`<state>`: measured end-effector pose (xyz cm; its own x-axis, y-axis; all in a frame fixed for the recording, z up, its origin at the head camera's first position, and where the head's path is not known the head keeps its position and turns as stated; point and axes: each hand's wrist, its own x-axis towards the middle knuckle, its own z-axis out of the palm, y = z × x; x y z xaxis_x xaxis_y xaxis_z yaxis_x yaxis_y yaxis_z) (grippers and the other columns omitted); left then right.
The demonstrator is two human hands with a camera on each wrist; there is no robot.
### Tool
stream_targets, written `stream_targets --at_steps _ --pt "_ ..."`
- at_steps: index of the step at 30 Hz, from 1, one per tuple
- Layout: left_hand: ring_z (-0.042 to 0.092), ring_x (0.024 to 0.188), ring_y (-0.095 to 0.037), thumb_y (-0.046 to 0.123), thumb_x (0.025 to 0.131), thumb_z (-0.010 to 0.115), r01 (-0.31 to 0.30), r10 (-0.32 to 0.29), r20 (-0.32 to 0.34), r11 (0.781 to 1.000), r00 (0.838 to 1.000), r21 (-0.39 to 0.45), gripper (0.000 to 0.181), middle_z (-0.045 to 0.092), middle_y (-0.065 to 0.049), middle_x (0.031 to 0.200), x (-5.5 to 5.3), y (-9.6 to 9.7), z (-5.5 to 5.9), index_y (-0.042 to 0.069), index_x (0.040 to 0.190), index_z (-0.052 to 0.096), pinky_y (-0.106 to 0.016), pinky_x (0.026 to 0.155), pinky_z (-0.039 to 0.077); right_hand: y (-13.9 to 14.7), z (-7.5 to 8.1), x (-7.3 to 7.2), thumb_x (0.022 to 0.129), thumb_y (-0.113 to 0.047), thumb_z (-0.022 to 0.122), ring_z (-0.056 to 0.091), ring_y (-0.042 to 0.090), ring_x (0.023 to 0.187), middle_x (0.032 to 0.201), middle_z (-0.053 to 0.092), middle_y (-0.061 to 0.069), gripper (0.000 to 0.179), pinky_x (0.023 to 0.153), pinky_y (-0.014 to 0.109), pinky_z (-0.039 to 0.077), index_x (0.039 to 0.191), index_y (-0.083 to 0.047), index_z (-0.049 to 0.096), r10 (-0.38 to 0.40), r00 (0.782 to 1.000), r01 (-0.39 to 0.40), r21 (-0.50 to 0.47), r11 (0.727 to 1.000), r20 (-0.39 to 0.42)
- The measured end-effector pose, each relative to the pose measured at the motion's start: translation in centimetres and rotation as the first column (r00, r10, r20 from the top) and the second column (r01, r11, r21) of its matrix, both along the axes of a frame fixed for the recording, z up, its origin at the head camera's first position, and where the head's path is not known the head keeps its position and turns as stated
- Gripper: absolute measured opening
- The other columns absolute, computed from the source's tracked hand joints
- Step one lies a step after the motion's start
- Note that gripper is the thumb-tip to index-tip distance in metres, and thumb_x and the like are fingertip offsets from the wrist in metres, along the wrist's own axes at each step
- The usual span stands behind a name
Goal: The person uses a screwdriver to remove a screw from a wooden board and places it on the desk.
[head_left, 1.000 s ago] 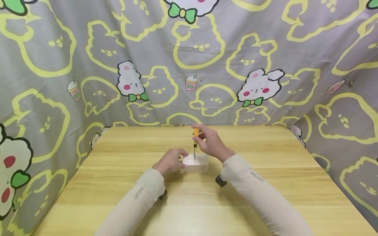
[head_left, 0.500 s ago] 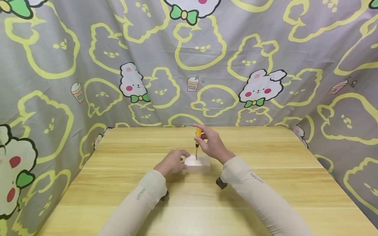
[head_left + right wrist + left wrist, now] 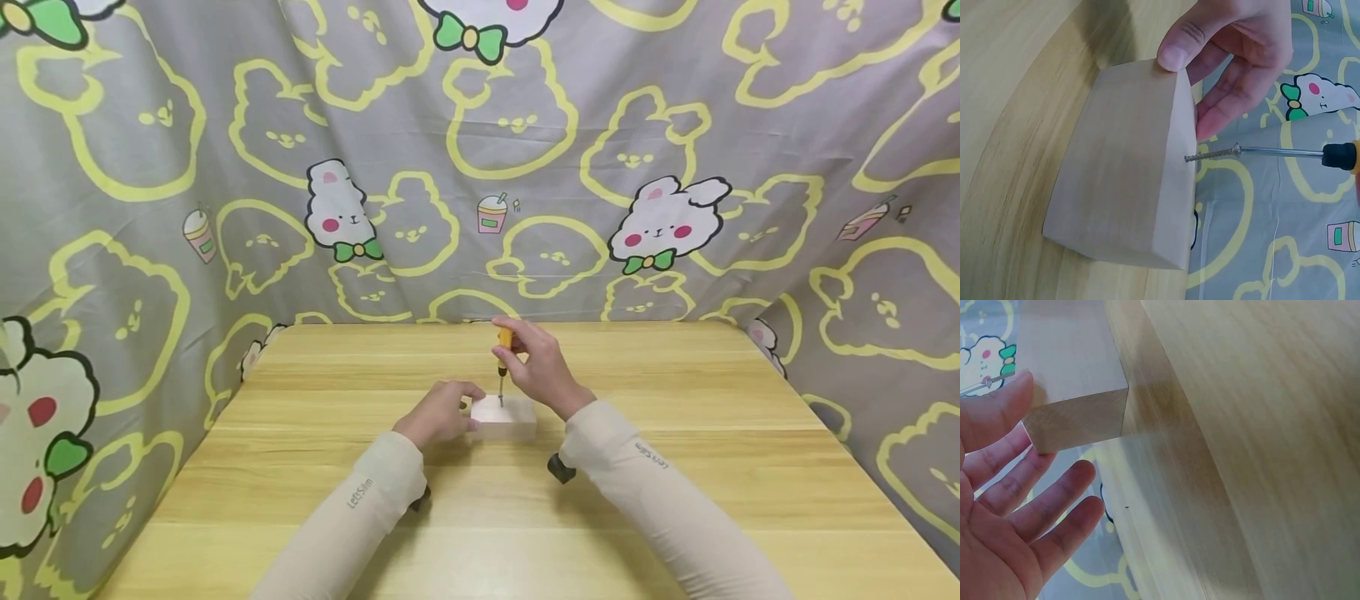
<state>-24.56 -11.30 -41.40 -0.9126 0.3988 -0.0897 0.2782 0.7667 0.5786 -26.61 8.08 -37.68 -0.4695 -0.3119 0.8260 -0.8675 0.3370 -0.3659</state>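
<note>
A pale wooden block (image 3: 504,428) lies on the table, a screw (image 3: 1213,154) standing in its top face with most of its thread exposed. My left hand (image 3: 442,411) grips the block's left end between thumb and fingers; in the left wrist view the lower fingers (image 3: 1063,487) spread free of the wood. A yellow-handled screwdriver (image 3: 505,340) stands upright over the block, its handle pinched by my right hand (image 3: 546,367). The right wrist view shows the steel shaft (image 3: 1282,152) meeting the screw head in line. Most of the handle is outside that view.
The wood-grain table (image 3: 480,533) spreads around the block on all sides. A grey patterned curtain (image 3: 525,108) hangs behind the table and along both sides. A black wrist camera (image 3: 561,468) hangs below the right cuff.
The whole head view has shifted slightly, carrying the scene a little to the right. Both hands keep their holds on the block and the screwdriver, with only slight finger movement on the handle.
</note>
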Motion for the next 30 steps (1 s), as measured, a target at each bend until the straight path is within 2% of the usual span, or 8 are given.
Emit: stream_targets --at_steps 5,10,14,20,26,30 --pt "0.061 0.111 -0.033 0.014 0.082 0.079 0.006 -0.006 -0.001 1.000 1.000 0.004 0.046 0.058 -0.011 0.133 0.01 0.04 -0.07 0.008 0.125 0.064 -0.045 0.093 0.051 0.08 -0.11 -0.03 0.082 0.005 0.074 0.066 0.019 0.072 0.088 0.062 0.011 0.043 0.066 0.027 0.058 0.122 0.003 0.058 0.016 1.000 -0.016 0.018 1.000 -0.009" --pt "0.061 0.111 -0.032 0.014 0.082 0.079 0.008 -0.008 -0.002 1.000 1.000 0.004 0.045 0.059 -0.010 0.132 0.08 0.09 -0.04 0.008 0.125 0.064 -0.044 0.094 0.050 0.09 -0.23 -0.09 0.079 0.000 0.079 0.066 0.018 0.065 0.084 0.065 0.010 0.041 0.059 0.027 0.057 0.116 0.002 0.063 -0.016 0.999 0.016 0.005 1.000 -0.041" --pt "0.061 0.112 -0.031 0.014 0.083 0.078 0.005 -0.005 -0.005 1.000 1.000 0.007 0.046 0.059 -0.009 0.132 -0.03 0.28 0.08 0.009 0.125 0.063 -0.044 0.094 0.050 0.17 -0.08 -0.09 0.080 0.000 0.078 0.066 0.018 0.063 0.084 0.066 0.012 0.038 0.058 0.026 0.057 0.115 0.001 0.063 -0.032 0.999 0.033 0.001 0.999 -0.039" --pt "0.059 0.114 -0.032 0.015 0.083 0.078 -0.015 0.015 0.011 1.000 1.000 0.007 0.047 0.057 -0.010 0.134 0.10 0.18 0.15 0.010 0.127 0.063 -0.045 0.093 0.051 -0.09 0.13 0.01 0.084 0.003 0.073 0.067 0.018 0.066 0.090 0.068 0.016 0.036 0.060 0.025 0.057 0.117 0.001 0.060 -0.013 1.000 0.014 0.018 1.000 -0.023" --pt "0.059 0.115 -0.032 0.015 0.083 0.078 -0.020 0.020 0.031 1.000 0.999 0.004 0.048 0.056 -0.010 0.135 0.16 0.06 0.29 0.011 0.128 0.062 -0.045 0.093 0.051 -0.01 0.00 0.22 0.086 0.005 0.067 0.069 0.021 0.068 0.097 0.068 0.018 0.036 0.060 0.026 0.058 0.118 0.004 0.050 -0.028 1.000 0.029 0.011 1.000 -0.013" --pt "0.058 0.115 -0.031 0.015 0.082 0.079 -0.029 0.029 0.030 1.000 0.999 0.000 0.048 0.057 -0.009 0.135 0.16 0.14 0.48 0.011 0.127 0.063 -0.045 0.095 0.050 0.08 0.12 0.29 0.088 0.002 0.067 0.069 0.023 0.073 0.098 0.068 0.018 0.033 0.061 0.028 0.058 0.116 0.003 0.051 -0.030 1.000 0.030 0.016 0.999 0.010"
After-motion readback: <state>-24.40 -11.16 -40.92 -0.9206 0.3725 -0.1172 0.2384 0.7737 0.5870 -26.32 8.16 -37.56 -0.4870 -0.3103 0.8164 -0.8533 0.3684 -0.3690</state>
